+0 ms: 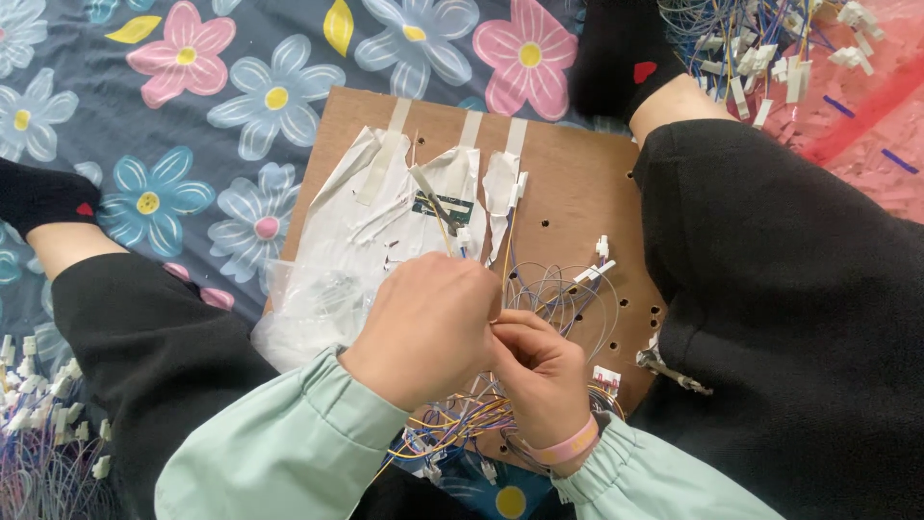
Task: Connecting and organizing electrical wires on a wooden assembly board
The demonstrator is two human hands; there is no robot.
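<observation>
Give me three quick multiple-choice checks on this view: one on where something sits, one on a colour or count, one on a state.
1. Where does the brown board lie?
A. Between the person's legs on the flowered cloth
B. On a metal shelf
C. Upright against a wall

2. What colour is the band on the right wrist?
A. Green
B. Pink
C. Black

3. What are the left hand and right hand doing?
A. Resting flat and apart
B. Held above the head
C. Close together, fingers pinching thin wires

Answers: 1 A, the board lies flat with a black trouser leg on each side; 2 B, a pink band circles the wrist above the mint cuff; 3 C, both hands meet over the wire bundle.
</observation>
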